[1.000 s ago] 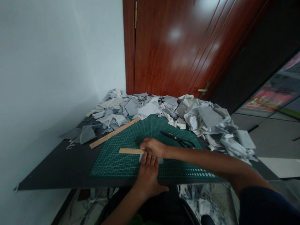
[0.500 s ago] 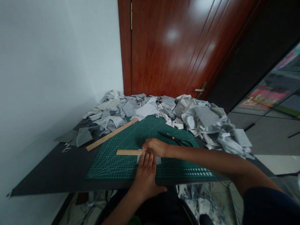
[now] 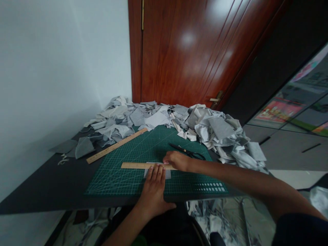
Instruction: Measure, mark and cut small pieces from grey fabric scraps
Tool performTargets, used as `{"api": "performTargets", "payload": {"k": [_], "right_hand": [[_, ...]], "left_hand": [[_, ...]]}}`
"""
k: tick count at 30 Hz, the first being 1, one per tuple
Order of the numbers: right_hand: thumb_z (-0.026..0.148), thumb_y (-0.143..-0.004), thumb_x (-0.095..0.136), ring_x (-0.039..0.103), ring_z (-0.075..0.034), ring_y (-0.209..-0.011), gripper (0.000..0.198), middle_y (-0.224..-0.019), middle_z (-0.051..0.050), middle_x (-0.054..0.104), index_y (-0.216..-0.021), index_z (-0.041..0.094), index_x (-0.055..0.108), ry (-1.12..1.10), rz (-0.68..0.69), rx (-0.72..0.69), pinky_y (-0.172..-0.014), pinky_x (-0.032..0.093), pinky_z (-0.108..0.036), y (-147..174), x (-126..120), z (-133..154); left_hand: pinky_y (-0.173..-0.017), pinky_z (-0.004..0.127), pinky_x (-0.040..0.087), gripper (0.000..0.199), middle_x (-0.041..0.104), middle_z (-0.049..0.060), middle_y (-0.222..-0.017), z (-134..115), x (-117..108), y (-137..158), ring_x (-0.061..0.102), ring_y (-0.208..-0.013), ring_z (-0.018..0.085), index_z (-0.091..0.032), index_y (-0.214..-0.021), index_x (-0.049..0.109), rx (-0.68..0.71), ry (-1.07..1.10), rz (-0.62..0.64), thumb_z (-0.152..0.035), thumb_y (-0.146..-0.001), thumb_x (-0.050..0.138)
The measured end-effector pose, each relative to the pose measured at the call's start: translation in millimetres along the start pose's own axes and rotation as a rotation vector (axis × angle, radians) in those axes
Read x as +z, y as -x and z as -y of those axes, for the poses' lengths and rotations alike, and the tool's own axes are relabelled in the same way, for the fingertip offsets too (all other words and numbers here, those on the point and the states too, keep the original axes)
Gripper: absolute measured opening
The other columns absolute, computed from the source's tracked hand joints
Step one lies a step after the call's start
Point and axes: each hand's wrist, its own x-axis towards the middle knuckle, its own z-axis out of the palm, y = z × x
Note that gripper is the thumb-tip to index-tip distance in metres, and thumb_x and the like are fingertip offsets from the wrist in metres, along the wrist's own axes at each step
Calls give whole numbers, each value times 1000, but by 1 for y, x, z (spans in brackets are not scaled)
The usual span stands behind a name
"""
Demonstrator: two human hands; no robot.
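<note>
My left hand lies with its fingers stretched out, pressing a wooden ruler onto a small light grey fabric piece. The fabric lies on a green cutting mat and shows on both sides of the ruler. My right hand is closed, just right of the left fingertips at the ruler's far edge. Whatever it pinches is hidden by the fingers. Black scissors lie on the mat beyond the right hand.
A second wooden ruler lies slanted across the mat's left edge. Heaps of grey and white fabric scraps line the back and right of the dark table. More scraps cover the floor below. A brown door stands behind.
My right hand has slid rightward along the ruler's edge, away from the left fingertips, baring more of the ruler and fabric. My left hand stays pressed down. The view has shifted slightly.
</note>
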Motion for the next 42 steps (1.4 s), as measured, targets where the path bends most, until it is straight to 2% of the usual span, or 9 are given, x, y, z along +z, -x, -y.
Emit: {"api": "performTargets", "payload": {"k": [6, 10, 15, 19, 24, 31, 39, 42], "right_hand": [[-4, -83, 58, 58, -17, -76, 25, -82, -5, 64, -80, 15, 73, 8, 22, 47, -70, 40, -25, 24, -10, -10], [-4, -83, 59, 61, -19, -78, 24, -84, -6, 67, -85, 15, 74, -11, -53, 57, -72, 44, -27, 31, -14, -9], [4, -96, 55, 66, -19, -92, 21, -96, -10, 72, -100, 14, 73, -101, -222, 29, -85, 51, -29, 4, -4, 8], [7, -97, 58, 67, -19, -95, 18, -96, -9, 73, -100, 15, 73, -134, -267, -21, -86, 52, -28, -32, 7, 22], [6, -95, 59, 65, -17, -89, 17, -93, -6, 71, -98, 16, 73, -116, -243, -69, -82, 51, -26, -59, 18, 30], [14, -98, 54, 62, -17, -85, 18, -92, -5, 67, -94, 17, 72, -23, -186, -45, -76, 47, -23, -64, 29, 33], [12, -89, 61, 57, -17, -73, 13, -88, -5, 66, -86, 17, 73, 109, -40, -30, -66, 41, -26, -63, 12, 41], [11, -90, 60, 58, -18, -74, 14, -87, -6, 66, -86, 16, 73, 125, -13, -13, -68, 41, -28, -51, 6, 36]], "left_hand": [[-127, 55, 11, 127, 24, 25, -166, 3, 6, 0, 15, -156, 40, -6, -157, 29, 25, -6, -51, -72, -57, 73], [-127, 56, 11, 131, 25, 26, -165, 5, 10, 1, 14, -156, 41, -5, -157, 27, 39, -6, -79, -74, -56, 74], [-127, 57, 9, 131, 26, 26, -165, 5, 12, 1, 15, -155, 42, -4, -156, 28, 43, -12, -88, -72, -55, 76], [-127, 59, 10, 128, 31, 26, -163, 4, 13, 1, 18, -154, 44, -6, -155, 32, 38, 3, -109, -74, -56, 75], [-127, 59, 13, 124, 37, 28, -159, 2, 11, 2, 25, -152, 44, -3, -150, 43, 13, 45, -96, -82, -59, 70], [-127, 59, 15, 117, 47, 29, -152, 0, 8, 3, 33, -149, 45, -2, -143, 52, 4, 40, -73, -80, -58, 73], [-127, 60, 14, 122, 44, 29, -155, 5, 17, 2, 28, -151, 46, -2, -145, 49, 5, 27, -76, -85, -58, 69], [-127, 59, 13, 124, 37, 29, -159, 5, 15, 2, 23, -153, 45, -2, -148, 44, 17, 14, -88, -83, -58, 70]]}}
